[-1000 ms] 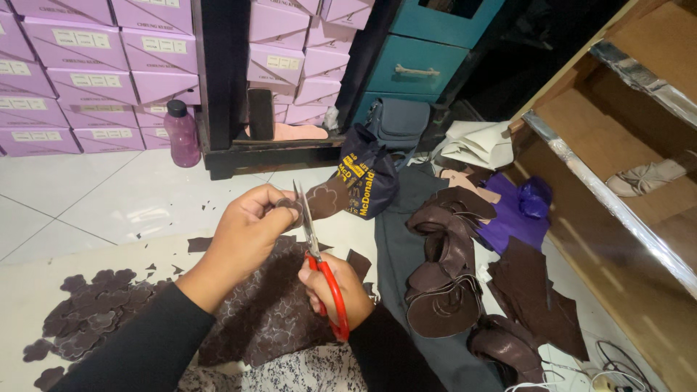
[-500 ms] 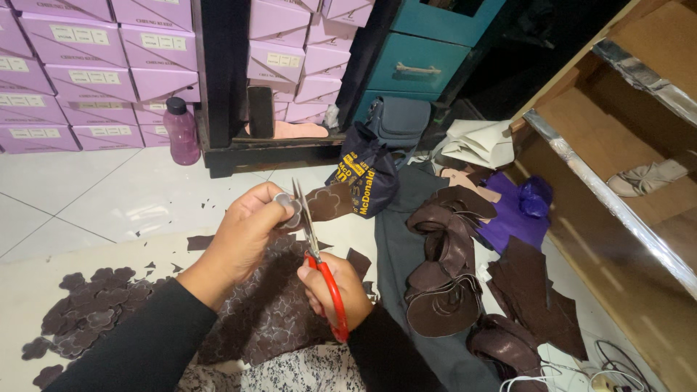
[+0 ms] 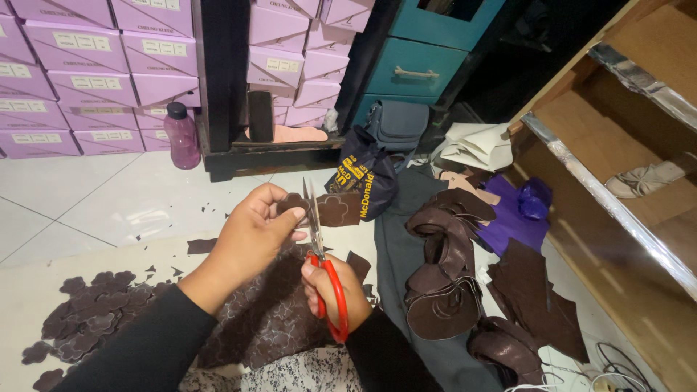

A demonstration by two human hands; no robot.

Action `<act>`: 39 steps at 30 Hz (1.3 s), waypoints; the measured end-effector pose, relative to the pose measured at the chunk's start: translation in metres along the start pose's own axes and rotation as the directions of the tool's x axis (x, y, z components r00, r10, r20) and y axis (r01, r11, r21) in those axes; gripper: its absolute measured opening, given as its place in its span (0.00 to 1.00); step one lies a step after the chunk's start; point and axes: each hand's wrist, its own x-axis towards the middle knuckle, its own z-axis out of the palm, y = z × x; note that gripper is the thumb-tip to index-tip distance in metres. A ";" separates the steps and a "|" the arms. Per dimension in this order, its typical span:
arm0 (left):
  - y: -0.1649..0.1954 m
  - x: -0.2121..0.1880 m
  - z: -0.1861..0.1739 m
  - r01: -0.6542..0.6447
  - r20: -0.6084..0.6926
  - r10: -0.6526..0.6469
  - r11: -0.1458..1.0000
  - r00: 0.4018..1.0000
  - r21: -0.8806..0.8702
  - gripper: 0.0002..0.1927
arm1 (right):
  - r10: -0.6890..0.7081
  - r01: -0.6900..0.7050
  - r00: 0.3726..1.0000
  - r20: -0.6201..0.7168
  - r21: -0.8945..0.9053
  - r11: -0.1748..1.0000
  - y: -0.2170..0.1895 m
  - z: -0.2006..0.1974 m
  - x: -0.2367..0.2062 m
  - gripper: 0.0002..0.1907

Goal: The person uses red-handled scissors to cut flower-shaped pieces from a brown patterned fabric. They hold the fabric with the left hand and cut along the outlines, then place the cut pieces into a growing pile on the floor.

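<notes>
The left hand point(image 3: 250, 236) covers most of the small brown leather piece point(image 3: 294, 205) it pinches. The scissors point(image 3: 324, 272) handles sit half buried in the right hand point(image 3: 337, 290), and the picture's bottom edge cuts off both sleeves.

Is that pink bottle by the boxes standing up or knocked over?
Upright. The pink bottle stands on the white tiled floor, dark cap on top, beside the purple boxes.

Your left hand point(image 3: 254, 229) pinches a brown leather piece point(image 3: 330, 209) while your right hand point(image 3: 335, 287) works red-handled scissors point(image 3: 323, 268) through it

Even indoor light, sharp centre, dark upper background, glare on the metal shelf edge point(image 3: 639, 80).
</notes>
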 end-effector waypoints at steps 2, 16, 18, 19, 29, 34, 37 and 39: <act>0.001 0.003 -0.003 -0.022 -0.005 0.022 0.999 1.000 0.048 0.07 | 0.049 -0.049 0.998 -0.039 -0.016 0.999 -0.002 0.000 0.000 0.09; 0.018 0.002 -0.007 0.076 -0.017 -0.075 0.995 0.997 0.064 0.05 | 0.029 -0.035 0.998 -0.063 -0.096 0.995 -0.008 0.001 0.001 0.09; 0.021 0.002 -0.006 0.084 -0.019 -0.083 0.996 0.996 0.043 0.06 | 0.056 -0.063 0.996 -0.074 -0.103 0.993 -0.008 0.000 0.001 0.09; 0.022 0.003 -0.006 0.089 -0.017 -0.088 0.995 0.996 0.037 0.06 | 0.069 -0.077 0.994 -0.080 -0.105 0.991 -0.007 -0.001 0.001 0.10; 0.038 0.000 -0.015 0.276 -0.038 -0.277 0.960 0.960 -0.038 0.08 | 0.033 -0.035 0.999 0.024 0.075 0.997 0.003 -0.011 0.002 0.14; 0.018 0.005 -0.030 0.334 -0.057 -0.330 0.935 0.942 0.117 0.10 | -0.045 0.049 0.999 -0.025 0.173 0.984 0.007 -0.019 0.008 0.15; 0.002 0.015 -0.052 0.343 -0.194 -0.293 0.883 0.936 0.321 0.09 | 0.005 0.006 0.992 -0.129 0.086 0.996 0.015 -0.023 0.014 0.14; 0.000 0.014 -0.081 0.296 -0.200 -0.223 0.805 0.954 0.514 0.10 | 0.049 -0.046 0.985 -0.167 0.020 0.999 0.022 -0.024 0.018 0.16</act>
